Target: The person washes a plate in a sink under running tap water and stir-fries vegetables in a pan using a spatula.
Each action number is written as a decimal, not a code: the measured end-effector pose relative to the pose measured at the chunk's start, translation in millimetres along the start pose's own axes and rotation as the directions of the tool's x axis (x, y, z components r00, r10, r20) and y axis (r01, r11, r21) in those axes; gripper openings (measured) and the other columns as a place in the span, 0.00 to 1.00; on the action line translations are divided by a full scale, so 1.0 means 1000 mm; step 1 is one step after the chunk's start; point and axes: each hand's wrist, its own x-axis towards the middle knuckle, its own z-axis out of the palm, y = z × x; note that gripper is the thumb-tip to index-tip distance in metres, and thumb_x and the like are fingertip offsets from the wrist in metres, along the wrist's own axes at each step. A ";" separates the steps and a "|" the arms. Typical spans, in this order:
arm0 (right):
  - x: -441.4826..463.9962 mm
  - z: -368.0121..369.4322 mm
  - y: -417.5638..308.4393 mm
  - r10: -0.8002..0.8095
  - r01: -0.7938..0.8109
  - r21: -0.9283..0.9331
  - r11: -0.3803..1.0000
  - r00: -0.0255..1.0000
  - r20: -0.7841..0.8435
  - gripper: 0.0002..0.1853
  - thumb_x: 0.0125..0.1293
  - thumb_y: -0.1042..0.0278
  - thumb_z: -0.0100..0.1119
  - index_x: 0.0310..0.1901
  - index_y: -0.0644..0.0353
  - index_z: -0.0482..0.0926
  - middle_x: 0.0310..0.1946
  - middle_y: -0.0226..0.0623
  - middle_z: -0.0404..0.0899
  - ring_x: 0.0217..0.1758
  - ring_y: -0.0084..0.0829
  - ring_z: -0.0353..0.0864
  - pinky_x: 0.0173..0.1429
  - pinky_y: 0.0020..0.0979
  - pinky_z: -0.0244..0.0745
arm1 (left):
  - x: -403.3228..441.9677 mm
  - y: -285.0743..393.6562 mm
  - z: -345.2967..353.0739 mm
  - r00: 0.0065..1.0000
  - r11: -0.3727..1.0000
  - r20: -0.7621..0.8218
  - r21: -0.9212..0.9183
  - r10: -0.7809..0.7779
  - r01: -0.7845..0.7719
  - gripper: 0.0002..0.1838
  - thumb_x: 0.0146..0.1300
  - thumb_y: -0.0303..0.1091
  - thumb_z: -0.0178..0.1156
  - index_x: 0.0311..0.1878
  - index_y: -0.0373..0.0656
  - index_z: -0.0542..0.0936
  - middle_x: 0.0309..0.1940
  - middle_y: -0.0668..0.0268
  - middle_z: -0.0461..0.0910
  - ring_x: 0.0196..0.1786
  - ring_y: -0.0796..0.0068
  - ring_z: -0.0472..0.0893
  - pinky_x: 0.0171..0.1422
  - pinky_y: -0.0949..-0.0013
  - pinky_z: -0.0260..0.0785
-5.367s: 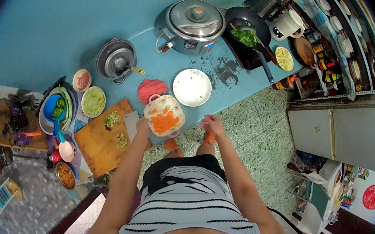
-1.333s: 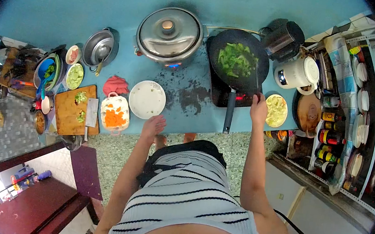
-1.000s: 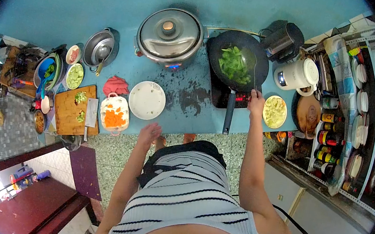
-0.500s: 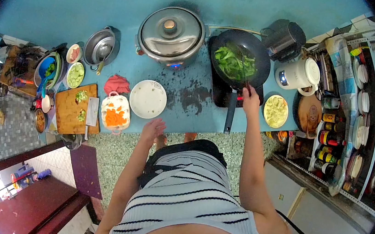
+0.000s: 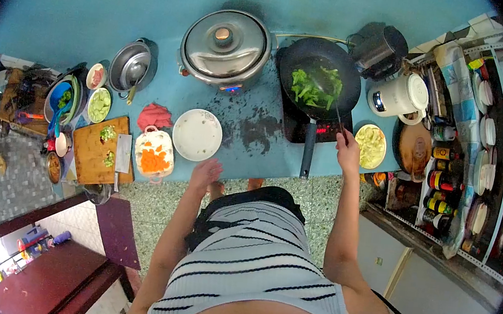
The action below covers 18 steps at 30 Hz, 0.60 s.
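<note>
Stripes, greens and orange on blue

White knit top with thin black stripes (image 5: 251, 268); blue countertop (image 5: 245, 156); bright orange carrot pieces (image 5: 153, 161).

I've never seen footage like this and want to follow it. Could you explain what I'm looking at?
There is no machine: one camera on a person's head took every picture, looking down past their body. The right hand holds a long-handled utensil reaching into a dark pan of leafy greens. The left hand is open near the counter's edge, holding nothing visible. On the blue counter are a white plate, a dish of orange pieces, and a cutting board with a cleaver.
</note>
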 end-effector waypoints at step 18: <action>-0.007 -0.029 -0.026 0.051 -0.030 -0.416 0.909 0.998 0.038 0.20 0.57 0.58 0.50 0.47 0.63 0.71 0.38 0.51 0.74 0.41 0.46 0.74 0.44 0.37 0.68 | 0.006 -0.009 -0.009 0.999 0.999 -0.037 0.024 -0.021 0.022 0.17 0.57 0.38 0.51 0.47 0.39 0.69 0.39 0.60 0.74 0.38 0.70 0.76 0.38 0.72 0.67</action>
